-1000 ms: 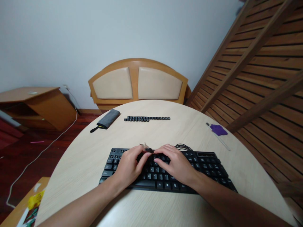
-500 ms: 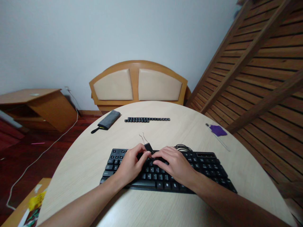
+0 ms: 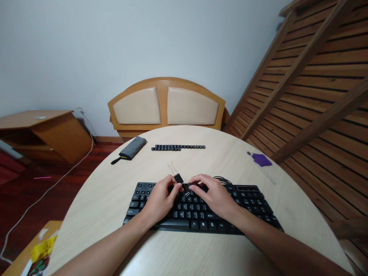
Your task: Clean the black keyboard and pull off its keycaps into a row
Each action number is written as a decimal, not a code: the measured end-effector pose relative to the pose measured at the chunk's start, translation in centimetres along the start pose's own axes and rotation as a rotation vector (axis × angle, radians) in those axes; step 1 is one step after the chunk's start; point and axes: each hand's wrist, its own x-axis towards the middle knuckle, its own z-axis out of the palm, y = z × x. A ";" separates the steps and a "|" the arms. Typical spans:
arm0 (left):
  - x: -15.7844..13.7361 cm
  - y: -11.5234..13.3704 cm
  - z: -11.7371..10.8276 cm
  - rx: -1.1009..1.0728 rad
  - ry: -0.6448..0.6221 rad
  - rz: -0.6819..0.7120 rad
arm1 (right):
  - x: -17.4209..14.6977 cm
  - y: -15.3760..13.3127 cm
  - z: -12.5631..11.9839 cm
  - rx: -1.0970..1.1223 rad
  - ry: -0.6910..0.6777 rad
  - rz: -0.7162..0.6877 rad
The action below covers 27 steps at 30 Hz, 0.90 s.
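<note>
A black keyboard (image 3: pixel 198 225) lies in front of me, with bare switches showing where keycaps are off along its far left rows. My left hand (image 3: pixel 162 195) is closed on a black keycap puller (image 3: pixel 178 178), held slantwise over the far middle of the keys. One pair of its wire prongs points away from me, the other pair toward the keys. Just right of the puller, my right hand (image 3: pixel 214 193) pinches a small dark piece that looks like a keycap (image 3: pixel 189 184), mostly hidden by the fingertips.
Removed keycaps (image 3: pixel 166 147) stand in rows farther back on the round table (image 3: pixel 138 249). A grey pouch (image 3: pixel 133 147) lies at the back left. On the right are a purple cloth (image 3: pixel 261 160) and a thin brush (image 3: pixel 266 174). Coiled cable (image 3: pixel 222 179) sits behind the keyboard.
My right hand's fingertips have moved slightly right, away from the puller's near end, which now shows its wire prongs. The left hand still grips the puller. The view has shifted slightly.
</note>
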 end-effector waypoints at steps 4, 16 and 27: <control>0.0 0.1 0.0 -0.003 -0.012 -0.021 | 3.0 -0.2 -1.2 -0.011 0.062 0.075; 0.0 -0.1 -0.1 0.025 -0.023 -0.033 | 17.2 4.7 -1.0 -0.335 0.351 -0.165; -0.1 -0.3 0.1 0.046 -0.029 -0.055 | 15.7 8.9 1.9 -0.569 0.170 0.037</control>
